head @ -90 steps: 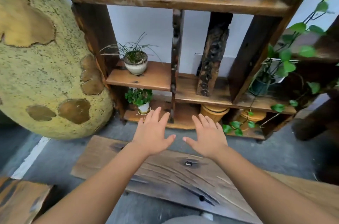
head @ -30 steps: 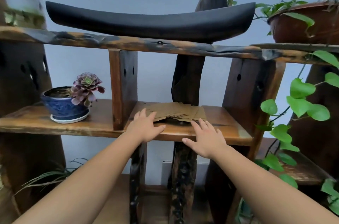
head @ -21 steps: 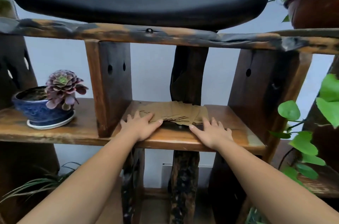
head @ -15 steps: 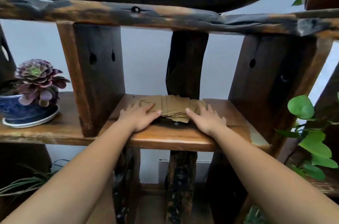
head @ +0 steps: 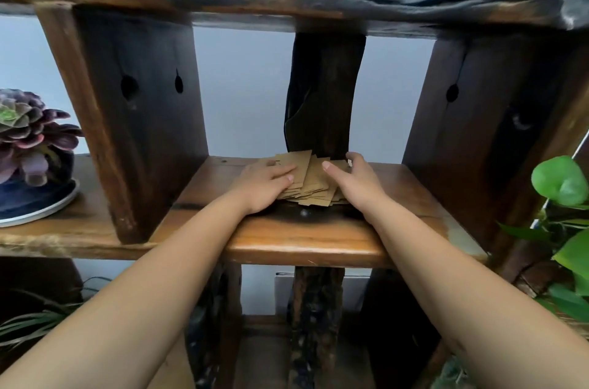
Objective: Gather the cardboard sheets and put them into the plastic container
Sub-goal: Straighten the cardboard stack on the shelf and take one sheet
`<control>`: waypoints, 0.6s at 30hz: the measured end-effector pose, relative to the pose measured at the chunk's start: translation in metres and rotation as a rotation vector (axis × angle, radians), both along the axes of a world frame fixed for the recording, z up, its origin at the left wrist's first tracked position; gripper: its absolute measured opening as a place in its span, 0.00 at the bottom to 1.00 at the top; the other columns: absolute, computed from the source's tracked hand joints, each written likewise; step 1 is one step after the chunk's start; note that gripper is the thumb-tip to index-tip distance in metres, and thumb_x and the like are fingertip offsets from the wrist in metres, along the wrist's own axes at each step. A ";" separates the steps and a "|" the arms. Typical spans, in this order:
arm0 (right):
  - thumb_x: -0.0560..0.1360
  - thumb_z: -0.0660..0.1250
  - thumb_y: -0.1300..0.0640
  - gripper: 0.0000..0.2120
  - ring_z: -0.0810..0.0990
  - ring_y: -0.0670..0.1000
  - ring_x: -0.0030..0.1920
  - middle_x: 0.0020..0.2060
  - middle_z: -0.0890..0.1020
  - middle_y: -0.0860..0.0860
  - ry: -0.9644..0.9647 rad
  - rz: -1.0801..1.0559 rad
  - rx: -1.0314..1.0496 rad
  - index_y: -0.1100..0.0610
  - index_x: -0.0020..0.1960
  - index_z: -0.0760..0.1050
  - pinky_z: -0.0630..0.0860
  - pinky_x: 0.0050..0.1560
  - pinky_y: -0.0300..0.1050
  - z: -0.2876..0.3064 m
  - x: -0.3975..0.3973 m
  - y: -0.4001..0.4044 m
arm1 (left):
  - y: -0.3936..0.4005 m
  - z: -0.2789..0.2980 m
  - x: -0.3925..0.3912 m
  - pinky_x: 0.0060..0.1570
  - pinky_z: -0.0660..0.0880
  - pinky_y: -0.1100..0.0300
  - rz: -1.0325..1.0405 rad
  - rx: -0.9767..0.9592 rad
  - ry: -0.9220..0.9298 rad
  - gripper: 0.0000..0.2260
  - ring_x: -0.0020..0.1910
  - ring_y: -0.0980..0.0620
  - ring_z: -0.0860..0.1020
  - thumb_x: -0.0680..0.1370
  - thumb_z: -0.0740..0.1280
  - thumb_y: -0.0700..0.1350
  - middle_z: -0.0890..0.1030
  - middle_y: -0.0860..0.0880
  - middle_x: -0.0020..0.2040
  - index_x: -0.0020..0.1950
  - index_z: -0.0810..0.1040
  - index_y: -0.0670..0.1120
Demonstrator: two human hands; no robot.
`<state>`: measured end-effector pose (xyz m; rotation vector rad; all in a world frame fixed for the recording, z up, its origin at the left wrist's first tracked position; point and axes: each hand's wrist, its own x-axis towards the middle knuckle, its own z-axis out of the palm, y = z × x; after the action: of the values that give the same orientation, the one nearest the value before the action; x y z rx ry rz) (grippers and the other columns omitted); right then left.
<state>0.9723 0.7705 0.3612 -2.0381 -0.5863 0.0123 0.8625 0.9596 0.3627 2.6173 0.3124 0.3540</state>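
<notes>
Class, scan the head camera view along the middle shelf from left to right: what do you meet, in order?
Potted succulent → left wooden upright → left hand → cardboard sheets → right hand → right wooden upright → green leaves.

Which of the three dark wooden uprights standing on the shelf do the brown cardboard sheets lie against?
The narrow, gnarled middle upright at the back: the brown cardboard sheets lie at its foot. The two broad side uprights, each with holes, stand clear of them.

dark wooden shelf [head: 296,239] | pale wall [head: 242,92] | potted succulent [head: 28,133]
</notes>
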 end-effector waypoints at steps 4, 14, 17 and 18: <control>0.69 0.74 0.42 0.41 0.79 0.59 0.60 0.65 0.76 0.59 0.316 -0.069 0.297 0.56 0.74 0.60 0.78 0.60 0.56 0.005 -0.005 0.017 | -0.020 -0.002 -0.001 0.73 0.59 0.46 -0.146 -0.124 -0.110 0.21 0.74 0.48 0.62 0.79 0.57 0.59 0.64 0.50 0.77 0.72 0.68 0.62; 0.72 0.74 0.64 0.16 0.87 0.58 0.36 0.36 0.86 0.61 0.730 0.068 0.462 0.64 0.57 0.75 0.84 0.38 0.57 0.017 -0.018 0.021 | -0.020 0.000 -0.005 0.72 0.59 0.50 -0.180 -0.060 -0.167 0.21 0.74 0.49 0.62 0.79 0.62 0.58 0.65 0.50 0.76 0.72 0.69 0.59; 0.69 0.75 0.69 0.17 0.87 0.61 0.40 0.45 0.85 0.63 0.654 0.034 0.628 0.62 0.55 0.76 0.83 0.38 0.63 0.014 -0.029 0.018 | -0.020 -0.002 -0.005 0.68 0.58 0.55 -0.042 -0.191 -0.278 0.30 0.74 0.46 0.60 0.75 0.69 0.56 0.60 0.47 0.76 0.74 0.64 0.56; 0.69 0.75 0.69 0.17 0.87 0.60 0.40 0.46 0.85 0.62 0.637 0.029 0.696 0.60 0.54 0.75 0.83 0.37 0.62 0.013 -0.033 0.017 | -0.019 0.000 -0.005 0.68 0.59 0.54 0.043 -0.272 -0.302 0.36 0.74 0.46 0.59 0.73 0.71 0.56 0.57 0.47 0.76 0.76 0.60 0.55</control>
<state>0.9397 0.7875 0.3739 -1.2443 -0.1691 0.4042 0.8576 0.9404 0.3625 2.2544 0.2908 0.6635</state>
